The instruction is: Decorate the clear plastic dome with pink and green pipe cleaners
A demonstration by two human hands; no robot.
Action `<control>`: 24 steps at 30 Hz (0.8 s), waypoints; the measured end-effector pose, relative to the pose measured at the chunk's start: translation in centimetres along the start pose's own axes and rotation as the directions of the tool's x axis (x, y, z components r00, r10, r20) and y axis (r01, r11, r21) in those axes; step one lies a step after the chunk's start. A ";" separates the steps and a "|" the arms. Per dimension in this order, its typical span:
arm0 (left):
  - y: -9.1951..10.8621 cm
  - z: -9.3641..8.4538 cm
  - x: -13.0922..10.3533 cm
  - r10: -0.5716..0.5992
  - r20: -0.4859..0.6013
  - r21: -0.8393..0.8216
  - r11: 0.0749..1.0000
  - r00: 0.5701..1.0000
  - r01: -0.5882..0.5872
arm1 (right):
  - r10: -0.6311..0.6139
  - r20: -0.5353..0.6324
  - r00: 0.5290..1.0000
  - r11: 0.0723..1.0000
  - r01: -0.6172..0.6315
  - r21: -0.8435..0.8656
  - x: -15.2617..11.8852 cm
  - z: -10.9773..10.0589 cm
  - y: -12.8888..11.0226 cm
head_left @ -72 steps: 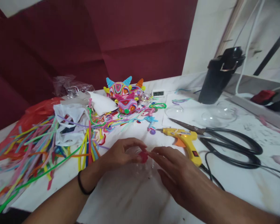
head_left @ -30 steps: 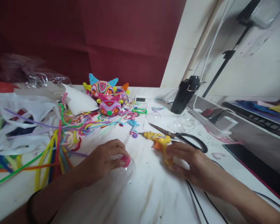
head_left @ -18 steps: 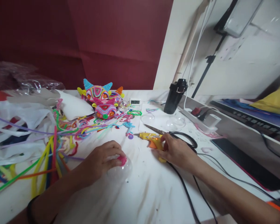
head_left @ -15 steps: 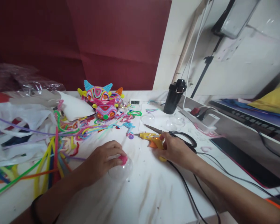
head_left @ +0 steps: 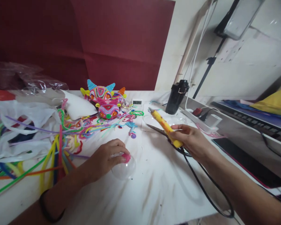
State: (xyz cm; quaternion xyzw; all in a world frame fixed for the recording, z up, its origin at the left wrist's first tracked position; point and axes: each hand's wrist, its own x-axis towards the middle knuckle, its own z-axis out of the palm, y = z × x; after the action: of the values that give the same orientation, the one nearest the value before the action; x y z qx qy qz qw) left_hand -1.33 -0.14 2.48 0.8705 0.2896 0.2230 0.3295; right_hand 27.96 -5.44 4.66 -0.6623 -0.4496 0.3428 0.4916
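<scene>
My left hand [head_left: 109, 159] pinches a small pink fuzzy piece [head_left: 125, 157] against the top of a clear plastic dome [head_left: 124, 170] on the table. In my right hand [head_left: 189, 139] is a yellow hot glue gun [head_left: 165, 125], lifted off the tabletop with its nozzle tilted up and to the left. Its black cord [head_left: 194, 175] hangs down toward the table's front edge. Scissors [head_left: 155, 128] lie behind and below the glue gun, their handles partly covered by my right hand.
Colourful pipe-cleaner animal heads [head_left: 105, 103] sit at the back beside a small digital clock [head_left: 137, 102]. Loose pipe cleaners [head_left: 53, 159] and a white plastic bag [head_left: 25, 131] crowd the left. A black bottle [head_left: 177, 97], power strip [head_left: 204, 123] and dark phone-like slab [head_left: 245, 159] are on the right.
My right hand has picked the glue gun up from the table and turned it, nozzle upward; its cord lifted along. My left hand stays on the pink piece and dome.
</scene>
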 end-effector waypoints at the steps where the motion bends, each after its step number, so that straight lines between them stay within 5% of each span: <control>1: 0.0 0.0 0.0 0.003 0.001 0.009 1.000 1.000 -0.003 | -0.003 0.019 1.000 0.998 0.002 0.055 -0.3 -0.1 -0.4; 12: 0.7 -0.1 0.1 -0.062 0.005 -0.067 0.996 0.998 0.062 | 0.036 0.315 0.948 0.948 -0.132 0.288 -1.8 -0.3 -0.7; 20: 0.6 -0.1 0.1 -0.099 0.016 -0.102 0.990 0.995 0.100 | -0.092 0.435 0.896 0.991 0.040 0.127 -1.5 -0.7 -0.6; 24: 0.9 -0.1 0.1 -0.134 0.006 -0.123 0.983 0.991 0.133 | -0.052 0.371 0.927 0.998 0.034 0.056 -1.0 -0.3 -0.6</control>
State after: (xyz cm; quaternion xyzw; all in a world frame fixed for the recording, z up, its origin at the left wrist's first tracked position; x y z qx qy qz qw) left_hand -1.00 -0.60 3.19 0.8269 0.3333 0.2187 0.3965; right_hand 27.72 -6.41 5.30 -0.5630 -0.5407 0.4622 0.4207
